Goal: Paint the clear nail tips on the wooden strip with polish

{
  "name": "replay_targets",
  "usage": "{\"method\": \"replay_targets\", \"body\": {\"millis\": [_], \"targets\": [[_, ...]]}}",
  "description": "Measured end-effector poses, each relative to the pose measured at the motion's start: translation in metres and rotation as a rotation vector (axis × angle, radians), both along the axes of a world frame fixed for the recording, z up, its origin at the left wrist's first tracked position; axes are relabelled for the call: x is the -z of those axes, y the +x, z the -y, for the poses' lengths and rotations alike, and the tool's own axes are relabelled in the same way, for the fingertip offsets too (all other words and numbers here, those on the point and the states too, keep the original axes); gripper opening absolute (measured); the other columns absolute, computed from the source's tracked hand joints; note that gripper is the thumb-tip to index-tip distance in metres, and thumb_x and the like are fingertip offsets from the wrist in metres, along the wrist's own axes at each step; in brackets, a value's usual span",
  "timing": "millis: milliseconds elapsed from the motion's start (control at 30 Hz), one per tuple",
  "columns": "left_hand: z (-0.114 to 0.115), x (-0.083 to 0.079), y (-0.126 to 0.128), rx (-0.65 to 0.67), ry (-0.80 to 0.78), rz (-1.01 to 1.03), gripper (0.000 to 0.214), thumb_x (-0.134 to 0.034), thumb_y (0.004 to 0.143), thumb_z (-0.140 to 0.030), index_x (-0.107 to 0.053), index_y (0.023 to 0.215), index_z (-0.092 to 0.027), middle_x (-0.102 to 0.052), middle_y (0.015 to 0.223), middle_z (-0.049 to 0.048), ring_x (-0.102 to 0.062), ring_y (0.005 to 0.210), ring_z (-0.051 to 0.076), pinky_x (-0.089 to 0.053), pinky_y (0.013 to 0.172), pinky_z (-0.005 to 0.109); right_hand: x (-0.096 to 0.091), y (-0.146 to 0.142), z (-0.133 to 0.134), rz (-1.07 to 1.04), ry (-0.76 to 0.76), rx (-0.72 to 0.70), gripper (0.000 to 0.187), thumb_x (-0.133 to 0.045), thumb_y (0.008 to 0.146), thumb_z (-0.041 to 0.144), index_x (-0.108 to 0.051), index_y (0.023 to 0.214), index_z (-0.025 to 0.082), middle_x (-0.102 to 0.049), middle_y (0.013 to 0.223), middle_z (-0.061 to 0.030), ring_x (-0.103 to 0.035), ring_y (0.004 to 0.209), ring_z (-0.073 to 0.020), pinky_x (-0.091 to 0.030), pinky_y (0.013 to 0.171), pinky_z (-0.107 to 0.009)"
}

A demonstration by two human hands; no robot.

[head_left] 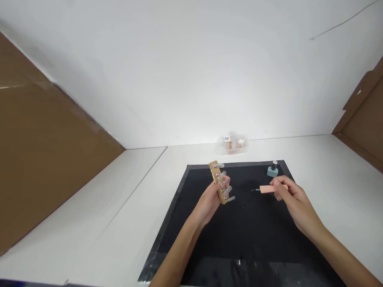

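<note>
My left hand (211, 201) is closed around a wooden nail tip stand (216, 172), raised above the black mat and tilted. Several clear nail tips (228, 190) stick out from its right side on small round metal mounts. In my right hand (289, 193), pinched between thumb and fingers, is a nail polish brush (267, 189) with a peach handle. Its thin bristle end points left toward the nail tips, with a gap between them. Just beyond the right hand, a blue-grey nail polish bottle (272, 172) with a dark, silver-topped cap stands upright on the mat.
A black mat (233, 239) lies taped to the white table (128, 211). Behind it, against the white wall, sits a clear plastic container (220, 149) with white-and-peach items inside. Brown cardboard panels stand at the left (54, 139) and right (366, 119).
</note>
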State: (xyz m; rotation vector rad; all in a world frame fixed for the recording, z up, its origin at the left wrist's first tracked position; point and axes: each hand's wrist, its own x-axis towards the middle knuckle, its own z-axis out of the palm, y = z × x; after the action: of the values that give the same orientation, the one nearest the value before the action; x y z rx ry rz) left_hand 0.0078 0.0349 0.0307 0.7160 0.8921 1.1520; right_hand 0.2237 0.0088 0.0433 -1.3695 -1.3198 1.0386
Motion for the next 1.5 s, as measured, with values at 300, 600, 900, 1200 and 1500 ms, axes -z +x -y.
{"method": "replay_targets", "body": {"millis": [300, 600, 900, 1200, 1500], "targets": [[0.022, 0.01, -0.014, 0.285, -0.205, -0.002, 0.046, -0.073, 0.065, -0.04, -0.066, 0.104, -0.016, -0.054, 0.077, 0.0028, -0.05, 0.076, 0.014, -0.04, 0.077, 0.032, -0.001, -0.001, -0.004, -0.071, -0.016, 0.057, 0.032, -0.053, 0.077, 0.051, -0.054, 0.066, 0.021, -0.034, 0.054, 0.0048, -0.034, 0.053, -0.0129, -0.029, 0.051, -0.026], [0.016, 0.029, 0.014, 0.588, -0.018, -0.472, 0.021, -0.067, 0.066, -0.034, -0.067, 0.067, -0.013, -0.049, 0.054, -0.0037, -0.04, 0.051, 0.008, -0.034, 0.055, 0.023, -0.001, 0.004, -0.012, -0.297, -0.087, 0.18, 0.034, -0.066, 0.065, 0.052, -0.057, 0.066, 0.019, -0.036, 0.05, 0.0062, -0.036, 0.049, -0.0116, -0.03, 0.05, -0.027], [0.007, 0.028, 0.01, 0.496, 0.187, -0.704, 0.018, -0.063, 0.064, -0.02, -0.075, 0.077, -0.016, -0.061, 0.063, 0.0002, -0.051, 0.055, 0.013, -0.038, 0.055, 0.024, -0.004, 0.005, -0.01, -0.301, -0.078, 0.184, 0.029, -0.067, 0.066, 0.046, -0.057, 0.066, 0.019, -0.036, 0.049, 0.0068, -0.035, 0.047, -0.0107, -0.031, 0.05, -0.027], [0.0, 0.022, -0.021, 0.248, 0.29, -0.824, 0.021, -0.062, 0.068, -0.024, -0.07, 0.086, -0.017, -0.056, 0.067, 0.0007, -0.049, 0.056, 0.013, -0.041, 0.054, 0.025, 0.001, 0.007, -0.011, -0.267, -0.071, 0.178, 0.033, -0.065, 0.068, 0.05, -0.058, 0.066, 0.018, -0.038, 0.048, 0.0062, -0.037, 0.047, -0.0108, -0.031, 0.049, -0.026], [-0.011, 0.036, -0.049, 0.061, 0.505, -1.038, 0.062, -0.059, 0.064, -0.011, -0.05, 0.123, -0.026, -0.051, 0.122, 0.0064, -0.037, 0.119, 0.026, -0.024, 0.104, 0.044, 0.003, 0.003, -0.012, -0.281, -0.065, 0.179, 0.036, -0.067, 0.065, 0.054, -0.057, 0.067, 0.019, -0.036, 0.049, 0.0062, -0.036, 0.047, -0.0112, -0.033, 0.048, -0.026]]}}
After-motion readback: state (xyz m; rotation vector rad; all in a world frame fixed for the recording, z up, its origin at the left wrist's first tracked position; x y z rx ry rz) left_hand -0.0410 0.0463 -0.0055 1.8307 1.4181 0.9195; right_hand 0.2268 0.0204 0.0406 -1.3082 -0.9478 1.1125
